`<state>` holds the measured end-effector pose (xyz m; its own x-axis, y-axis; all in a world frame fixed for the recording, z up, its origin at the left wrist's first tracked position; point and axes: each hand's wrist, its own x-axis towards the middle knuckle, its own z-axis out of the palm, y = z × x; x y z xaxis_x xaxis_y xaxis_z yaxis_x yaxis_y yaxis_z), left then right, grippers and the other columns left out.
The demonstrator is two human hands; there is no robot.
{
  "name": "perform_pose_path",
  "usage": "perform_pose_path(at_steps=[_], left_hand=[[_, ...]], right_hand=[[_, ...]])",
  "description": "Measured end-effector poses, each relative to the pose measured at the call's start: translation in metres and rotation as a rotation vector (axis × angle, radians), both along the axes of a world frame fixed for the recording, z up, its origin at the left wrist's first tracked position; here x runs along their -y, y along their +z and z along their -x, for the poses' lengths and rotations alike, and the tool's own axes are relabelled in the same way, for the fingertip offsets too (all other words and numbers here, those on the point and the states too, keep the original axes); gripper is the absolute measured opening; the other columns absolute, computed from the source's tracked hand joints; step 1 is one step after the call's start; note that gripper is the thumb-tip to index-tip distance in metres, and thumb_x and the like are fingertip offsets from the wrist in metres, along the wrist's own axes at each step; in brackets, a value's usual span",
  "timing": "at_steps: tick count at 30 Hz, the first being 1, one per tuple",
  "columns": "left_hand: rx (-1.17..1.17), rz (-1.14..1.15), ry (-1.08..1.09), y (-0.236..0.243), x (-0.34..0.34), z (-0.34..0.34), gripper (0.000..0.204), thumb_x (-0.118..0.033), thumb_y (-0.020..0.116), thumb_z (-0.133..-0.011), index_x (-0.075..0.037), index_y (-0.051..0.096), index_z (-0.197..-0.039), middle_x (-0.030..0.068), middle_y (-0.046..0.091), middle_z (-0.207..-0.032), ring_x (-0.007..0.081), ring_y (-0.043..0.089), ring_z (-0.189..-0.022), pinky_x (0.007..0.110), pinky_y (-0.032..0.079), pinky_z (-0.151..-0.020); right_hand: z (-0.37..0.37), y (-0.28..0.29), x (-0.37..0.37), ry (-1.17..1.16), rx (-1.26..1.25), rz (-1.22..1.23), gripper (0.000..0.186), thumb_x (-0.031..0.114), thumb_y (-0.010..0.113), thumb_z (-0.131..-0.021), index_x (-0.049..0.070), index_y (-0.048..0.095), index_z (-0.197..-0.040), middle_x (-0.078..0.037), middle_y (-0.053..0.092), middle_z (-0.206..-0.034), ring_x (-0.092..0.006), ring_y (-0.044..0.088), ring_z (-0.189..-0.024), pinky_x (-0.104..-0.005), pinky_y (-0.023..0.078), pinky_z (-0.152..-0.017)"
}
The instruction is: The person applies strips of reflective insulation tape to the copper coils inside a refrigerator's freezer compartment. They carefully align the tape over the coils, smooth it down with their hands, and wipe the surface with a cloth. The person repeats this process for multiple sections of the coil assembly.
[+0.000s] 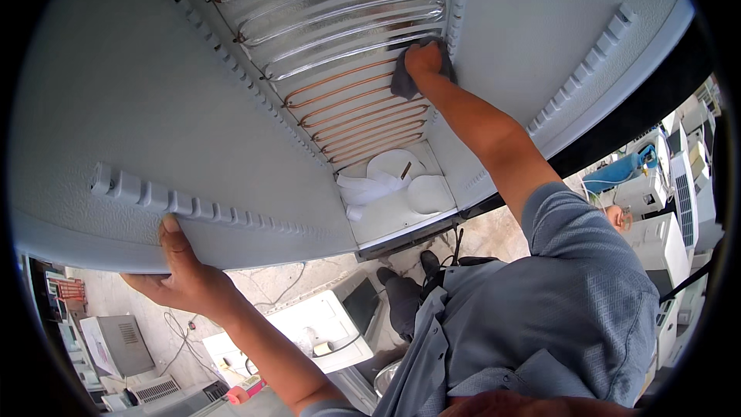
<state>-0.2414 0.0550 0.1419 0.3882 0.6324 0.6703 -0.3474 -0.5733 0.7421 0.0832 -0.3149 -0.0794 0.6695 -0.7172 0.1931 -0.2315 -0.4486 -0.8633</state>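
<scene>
I stand at the open, upright cabinet of a refrigerator with pale inner walls and toothed shelf rails. My right hand is closed on a dark grey cloth and presses it near the right end of the back wall's tubes. Bare copper tubes run across the lower back; silvery foil strips cover the tubes higher up. At the left front edge my left hand grips the cabinet wall, thumb inside beside a white shelf rail, the other fingers partly hidden behind the edge.
White rolls or discs of material lie on the cabinet floor. Behind me are a white appliance panel, a boxy unit and loose cables. A blue cylinder stands among appliances at the right.
</scene>
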Motion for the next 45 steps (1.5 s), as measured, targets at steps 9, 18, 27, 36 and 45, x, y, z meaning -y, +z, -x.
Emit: perform_pose_path(at_steps=[9, 18, 27, 36, 45], left_hand=[[0.077, -0.025, -0.146, 0.000, -0.004, 0.001, 0.071, -0.019, 0.083, -0.084, -0.001, 0.040, -0.139, 0.0172, 0.055, -0.131, 0.0279, 0.061, -0.117, 0.045, 0.051, -0.105], [0.143, -0.014, -0.132, -0.006, 0.000, -0.007, 0.073, -0.023, 0.082, -0.083, -0.007, 0.042, -0.142, 0.0115, 0.050, -0.127, 0.0293, 0.053, -0.123, 0.054, 0.047, -0.106], [0.071, -0.149, -0.069, -0.009, -0.012, -0.003, 0.072, -0.024, 0.081, -0.084, -0.004, 0.042, -0.142, 0.0139, 0.053, -0.126, 0.0278, 0.056, -0.118, 0.048, 0.051, -0.101], [0.035, -0.086, 0.014, -0.014, 0.005, 0.007, 0.072, -0.024, 0.078, -0.087, 0.001, 0.040, -0.142, 0.0204, 0.052, -0.130, 0.0289, 0.055, -0.121, 0.041, 0.050, -0.100], [-0.526, 0.317, -0.059, -0.237, 0.093, 0.198, 0.031, -0.004, 0.057, -0.098, 0.007, 0.057, -0.127, 0.0129, 0.068, -0.100, 0.0172, 0.065, -0.089, 0.030, 0.052, -0.081]], right_hand=[[0.006, 0.012, 0.001, 0.142, -0.212, 0.363, 0.040, 0.030, 0.058, -0.091, -0.008, 0.070, -0.093, -0.033, 0.069, -0.101, -0.0451, 0.068, -0.100, -0.0492, 0.054, -0.091], [0.010, 0.025, -0.192, 0.420, -0.083, 0.236, 0.027, 0.019, 0.060, -0.089, -0.005, 0.073, -0.086, -0.027, 0.072, -0.091, -0.0423, 0.071, -0.088, -0.0467, 0.056, -0.081], [0.038, 0.038, -0.279, 0.837, 0.052, 0.357, 0.027, 0.020, 0.059, -0.090, -0.003, 0.070, -0.096, -0.026, 0.071, -0.090, -0.0451, 0.069, -0.089, -0.0490, 0.055, -0.083], [0.095, 0.000, -0.156, 0.983, -0.113, -0.056, 0.041, 0.027, 0.061, -0.088, -0.005, 0.066, -0.112, -0.029, 0.068, -0.110, -0.0453, 0.065, -0.104, -0.0477, 0.051, -0.092], [0.020, 0.006, -0.225, 0.454, 0.052, -0.254, 0.046, 0.032, 0.064, -0.084, -0.011, 0.069, -0.099, -0.035, 0.068, -0.103, -0.0488, 0.066, -0.105, -0.0483, 0.052, -0.092]])
